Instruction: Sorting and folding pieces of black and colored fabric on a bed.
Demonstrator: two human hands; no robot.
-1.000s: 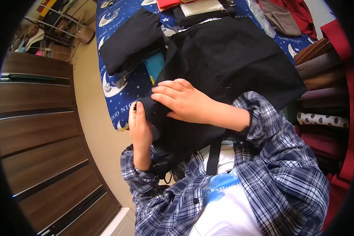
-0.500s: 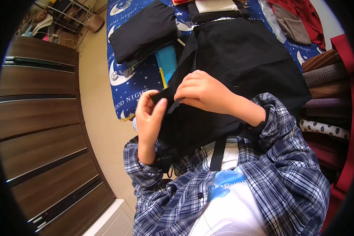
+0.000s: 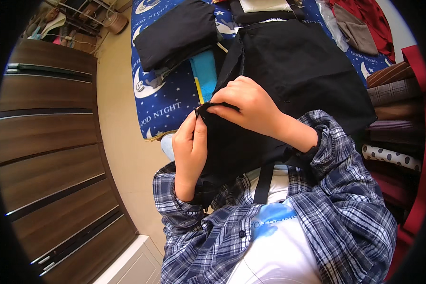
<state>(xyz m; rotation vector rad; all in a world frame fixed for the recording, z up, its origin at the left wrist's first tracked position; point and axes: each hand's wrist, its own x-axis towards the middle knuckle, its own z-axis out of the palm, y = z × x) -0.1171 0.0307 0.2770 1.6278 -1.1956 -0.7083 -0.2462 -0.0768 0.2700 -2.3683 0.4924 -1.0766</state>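
Observation:
A large piece of black fabric lies over the front of the table and hangs toward my lap. My left hand pinches the left edge of this fabric between thumb and fingers. Right beside it, my right hand grips the same edge, its thumb below and its fingers curled on top. Between the two hands the edge looks folded over in a narrow strip. From there the raw, slightly frayed edge runs away toward the far side.
The table wears a blue moon-patterned cover. On it sit a folded black cloth stack, a turquoise cloth and red fabric. Fabric rolls are stacked at right. Brown drawers stand at left.
My left hand has moved up and right, closing from loosely parted fingers onto the fabric edge. My right hand has shifted slightly and still holds the edge.

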